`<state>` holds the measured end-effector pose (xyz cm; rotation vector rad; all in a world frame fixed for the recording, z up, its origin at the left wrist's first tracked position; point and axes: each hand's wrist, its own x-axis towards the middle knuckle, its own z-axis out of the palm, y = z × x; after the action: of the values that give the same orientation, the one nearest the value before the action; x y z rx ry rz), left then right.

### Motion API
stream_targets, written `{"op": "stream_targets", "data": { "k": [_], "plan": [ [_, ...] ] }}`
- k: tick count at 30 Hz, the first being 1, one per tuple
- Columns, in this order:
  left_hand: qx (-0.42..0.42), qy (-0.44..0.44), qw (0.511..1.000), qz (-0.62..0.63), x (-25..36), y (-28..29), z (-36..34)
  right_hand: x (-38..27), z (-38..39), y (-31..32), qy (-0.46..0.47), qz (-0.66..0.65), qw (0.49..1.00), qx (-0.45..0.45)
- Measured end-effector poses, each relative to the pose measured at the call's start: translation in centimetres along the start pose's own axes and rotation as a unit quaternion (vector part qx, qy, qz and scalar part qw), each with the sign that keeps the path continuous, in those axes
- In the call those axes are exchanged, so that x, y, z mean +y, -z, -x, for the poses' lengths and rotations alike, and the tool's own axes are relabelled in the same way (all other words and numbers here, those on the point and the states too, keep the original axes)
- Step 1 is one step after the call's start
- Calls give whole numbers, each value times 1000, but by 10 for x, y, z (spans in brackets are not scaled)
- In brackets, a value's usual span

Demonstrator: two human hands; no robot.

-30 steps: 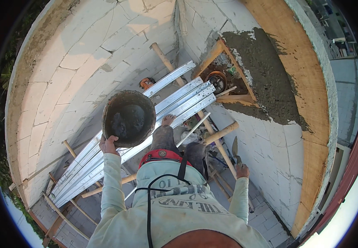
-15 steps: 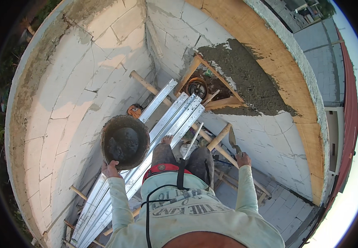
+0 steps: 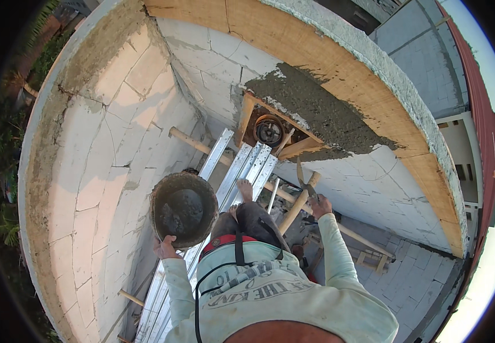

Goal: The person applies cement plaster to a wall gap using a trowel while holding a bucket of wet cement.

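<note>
My left hand (image 3: pixel 165 246) grips the rim of a round dark bucket (image 3: pixel 184 208) with grey wet mortar in it, held at my left over the metal channels. In my right hand (image 3: pixel 320 204) is a metal trowel (image 3: pixel 303 178), its blade pointing up toward fresh dark mortar (image 3: pixel 327 108) on the wall ahead. That mortar lies between a wooden board strip (image 3: pixel 384 97) along the wall top and a triangular timber frame (image 3: pixel 246 117). Inside the frame sits a round orange-rimmed container (image 3: pixel 269 132).
I stand barefoot on several silver metal channels (image 3: pixel 246 166) laid over round timber poles (image 3: pixel 296 211). Pale block walls (image 3: pixel 116 148) enclose the space, with a drop to a block floor (image 3: pixel 401 286) below. Foliage and roofs show beyond the walls.
My view has turned. The trowel in my right hand has risen toward the mortared wall, and both my feet now show on the channels. The bucket stays in my left hand.
</note>
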<state>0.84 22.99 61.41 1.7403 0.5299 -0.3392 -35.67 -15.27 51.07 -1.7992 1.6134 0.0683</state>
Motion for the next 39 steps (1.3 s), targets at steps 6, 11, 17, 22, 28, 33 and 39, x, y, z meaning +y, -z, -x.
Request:
{"op": "stream_targets", "data": {
  "k": [6,11,17,22,28,33,39],
  "plan": [
    [-38,19,999,33,11,-19,5,-134,-93,-40,124,-30,991,-32],
    [83,72,994,13,18,-39,14,-245,-149,-64,102,-12,991,-85],
    [-17,29,999,16,36,-48,29,-289,-177,-71,61,-36,993,-96],
    [-22,35,999,-18,44,-70,28,-238,-202,-78,12,-60,990,-128],
    [-31,57,998,-1,61,-90,40,-146,-183,-68,24,-205,973,-104],
    [-69,42,996,-28,56,-116,27,-33,-195,-69,82,-253,963,30],
    [-39,39,998,-44,65,-112,27,-51,-136,6,-90,-197,974,-72]
  ]
}}
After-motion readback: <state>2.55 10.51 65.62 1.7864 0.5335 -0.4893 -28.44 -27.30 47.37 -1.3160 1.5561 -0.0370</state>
